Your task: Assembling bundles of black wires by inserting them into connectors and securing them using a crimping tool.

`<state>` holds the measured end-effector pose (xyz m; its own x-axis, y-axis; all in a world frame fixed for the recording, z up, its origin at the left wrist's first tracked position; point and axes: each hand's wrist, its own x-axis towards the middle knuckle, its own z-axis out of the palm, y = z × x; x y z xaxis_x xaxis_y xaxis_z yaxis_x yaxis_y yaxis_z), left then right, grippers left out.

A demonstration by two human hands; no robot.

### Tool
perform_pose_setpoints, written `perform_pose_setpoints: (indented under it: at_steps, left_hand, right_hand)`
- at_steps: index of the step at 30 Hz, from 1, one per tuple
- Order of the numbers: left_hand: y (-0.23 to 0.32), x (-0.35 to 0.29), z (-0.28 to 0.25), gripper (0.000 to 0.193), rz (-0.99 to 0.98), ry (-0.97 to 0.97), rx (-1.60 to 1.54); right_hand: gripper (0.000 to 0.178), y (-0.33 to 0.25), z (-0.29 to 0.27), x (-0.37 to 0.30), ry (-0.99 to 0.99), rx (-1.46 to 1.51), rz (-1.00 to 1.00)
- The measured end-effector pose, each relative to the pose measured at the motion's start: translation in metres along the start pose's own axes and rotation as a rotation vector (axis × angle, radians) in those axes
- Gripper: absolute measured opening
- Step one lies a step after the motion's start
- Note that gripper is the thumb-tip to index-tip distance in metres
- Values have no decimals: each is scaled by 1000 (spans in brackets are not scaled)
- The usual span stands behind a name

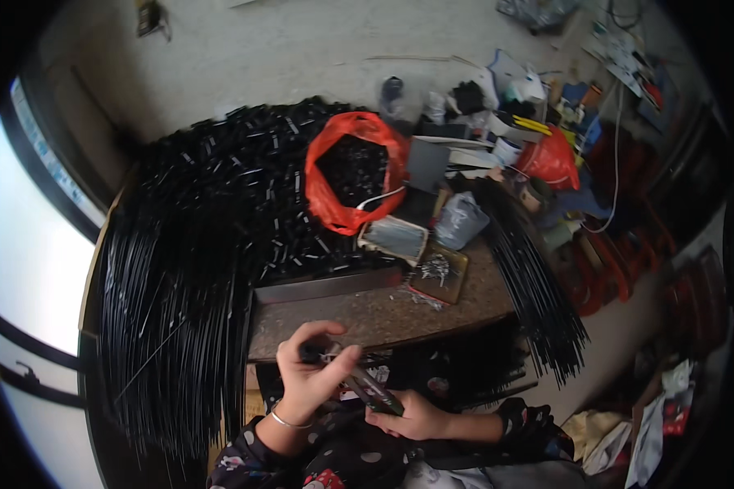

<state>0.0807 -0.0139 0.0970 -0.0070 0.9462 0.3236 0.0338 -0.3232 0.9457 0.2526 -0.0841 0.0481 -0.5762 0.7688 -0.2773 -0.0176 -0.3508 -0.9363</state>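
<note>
Above my lap, just short of the table's front edge, both hands are close together. My left hand (302,379), with a bracelet at the wrist, curls its thumb and fingers around a short black piece (311,353). My right hand (417,417) is closed around the lower end of a dark, slim rod-like piece (375,391) that slants up toward my left thumb. Whether the two pieces are joined cannot be made out. The exact kind of both is too small and blurred to tell.
Small black pieces (228,163) are heaped over the table (334,322), beside a red plastic bag (314,191) of dark parts. Long black rods (167,350) overhang at left, more rods (538,285) at right. A tray (457,289) holds small metal parts. A grey bag (462,222) stands behind.
</note>
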Motion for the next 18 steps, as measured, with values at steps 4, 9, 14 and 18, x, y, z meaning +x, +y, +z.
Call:
perform_pose_setpoints:
  at_steps: [4,9,14,18]
  left_hand:
    - [-20,0,-4,43,-17,-6,-281]
    - [-21,2,2,33,-40,-64,-221]
    - [-25,7,-3,30,-38,-63,-113]
    - [-22,9,-3,30,-43,-71,-73]
  right_hand:
    - [20,-7,-63,34,529,-372,-273]
    - [30,-5,-187,64,866,-1212,-387]
    - [11,1,-192,75,748,-1591,-569]
    - [10,5,-199,75,705,-1613,-590]
